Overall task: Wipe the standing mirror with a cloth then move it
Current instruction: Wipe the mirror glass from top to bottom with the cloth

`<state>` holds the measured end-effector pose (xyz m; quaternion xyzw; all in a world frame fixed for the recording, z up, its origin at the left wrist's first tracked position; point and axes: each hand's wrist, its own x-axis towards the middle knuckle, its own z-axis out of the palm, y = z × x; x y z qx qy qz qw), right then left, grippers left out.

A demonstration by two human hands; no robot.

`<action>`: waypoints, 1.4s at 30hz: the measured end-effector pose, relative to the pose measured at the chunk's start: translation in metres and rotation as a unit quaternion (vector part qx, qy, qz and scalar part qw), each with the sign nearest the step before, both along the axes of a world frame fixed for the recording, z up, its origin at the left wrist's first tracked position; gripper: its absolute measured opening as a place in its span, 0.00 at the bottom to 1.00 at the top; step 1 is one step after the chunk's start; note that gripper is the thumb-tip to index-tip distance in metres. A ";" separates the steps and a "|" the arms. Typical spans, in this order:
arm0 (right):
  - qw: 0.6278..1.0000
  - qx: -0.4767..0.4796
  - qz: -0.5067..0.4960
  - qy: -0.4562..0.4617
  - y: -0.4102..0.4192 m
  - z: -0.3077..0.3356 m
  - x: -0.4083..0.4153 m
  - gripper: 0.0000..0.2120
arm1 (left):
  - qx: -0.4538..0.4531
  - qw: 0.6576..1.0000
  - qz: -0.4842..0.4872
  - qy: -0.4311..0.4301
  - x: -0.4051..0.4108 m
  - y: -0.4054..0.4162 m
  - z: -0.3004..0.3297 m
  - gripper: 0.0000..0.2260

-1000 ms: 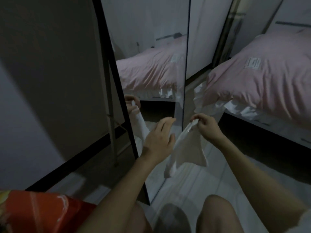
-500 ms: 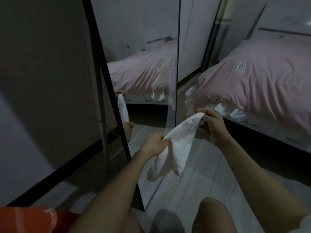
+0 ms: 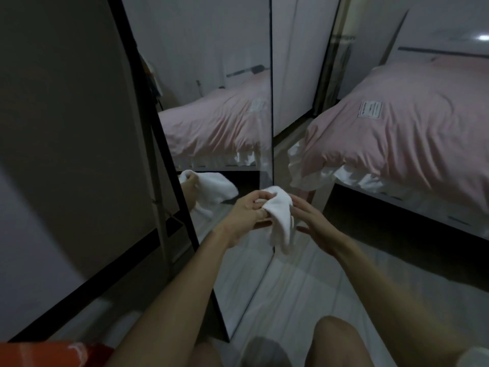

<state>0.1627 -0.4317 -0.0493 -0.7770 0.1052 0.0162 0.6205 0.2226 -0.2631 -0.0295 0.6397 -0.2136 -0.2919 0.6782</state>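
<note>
Head view shows the white cloth (image 3: 277, 215) now bunched into a thick wad between both hands, where half a second ago it hung stretched out long between them. The left hand (image 3: 248, 218) curls its fingers round the upper part of the wad and holds it; the right hand (image 3: 309, 221) lies just beside the cloth with fingers straight and loosely spread, touching or nearly touching its side, gripping nothing. A tail of cloth hangs down below the hands.

The standing mirror (image 3: 232, 102) leans just ahead and to the left, its dark frame running down toward the floor, its glass reflecting the pink bed (image 3: 410, 133) and the cloth. The cloth is close to the glass near its right edge but does not yet press on it.

Gathering the cloth into a pad looks like preparation: wiping has not started here, and moving the mirror lies well ahead. The likely next need is to press the pad flat on the glass.
</note>
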 end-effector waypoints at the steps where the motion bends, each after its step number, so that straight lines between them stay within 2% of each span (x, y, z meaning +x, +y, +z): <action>1: 0.999 0.032 0.017 0.005 0.000 0.000 0.001 0.24 | -0.011 1.000 -0.002 0.001 0.001 0.001 0.000 0.11; 3: 0.993 0.100 0.060 0.021 0.000 0.000 0.001 0.30 | -0.036 0.999 0.008 0.010 0.003 0.005 0.000 0.12; 5: 0.988 0.123 0.087 0.029 0.007 0.000 -0.002 0.27 | -0.065 0.997 0.021 0.021 0.005 0.007 0.002 0.12; 9: 0.989 0.149 0.005 0.005 0.011 -0.004 -0.004 0.27 | -0.075 0.991 0.109 -0.022 0.010 0.004 0.008 0.12; 11: 0.986 0.160 -0.050 -0.009 0.010 -0.002 -0.004 0.21 | -0.030 0.982 0.173 -0.071 0.011 0.001 0.008 0.13; 13: 0.974 0.190 -0.115 -0.047 0.009 0.001 -0.003 0.15 | 0.061 0.965 0.187 -0.174 0.011 0.001 0.007 0.16; 15: 0.964 0.183 -0.179 -0.072 0.007 0.003 0.003 0.17 | 0.132 0.938 0.175 -0.267 0.010 0.000 0.009 0.18; 18: 0.955 0.110 -0.260 -0.094 0.008 0.011 0.012 0.19 | 0.200 0.892 0.177 -0.365 0.011 -0.001 0.023 0.19; 21: 0.945 0.075 -0.301 -0.107 0.010 0.023 0.021 0.23 | 0.268 0.815 0.178 -0.482 0.017 0.001 0.042 0.18; 24: 0.944 0.060 -0.307 -0.102 0.013 0.037 0.031 0.25 | 0.290 0.738 0.181 -0.582 0.020 0.008 0.063 0.17; 27: 0.939 0.051 -0.320 -0.117 0.017 0.053 0.039 0.22 | 0.317 0.668 0.177 -0.650 0.021 0.012 0.079 0.15; 32: 0.926 -0.109 -0.323 -0.160 0.013 0.073 0.062 0.17 | 0.452 0.557 0.160 -0.678 0.037 0.008 0.109 0.13; 36: 0.923 -0.151 -0.313 -0.168 0.002 0.084 0.087 0.15 | 0.506 0.515 0.158 -0.674 0.045 -0.001 0.120 0.14; 39: 0.917 -0.169 -0.307 -0.193 -0.008 0.102 0.114 0.18 | 0.512 0.502 0.160 -0.679 0.052 -0.006 0.123 0.14; 42: 0.897 -0.211 -0.290 -0.257 -0.009 0.126 0.139 0.20 | 0.519 0.490 0.189 -0.674 0.057 -0.007 0.124 0.13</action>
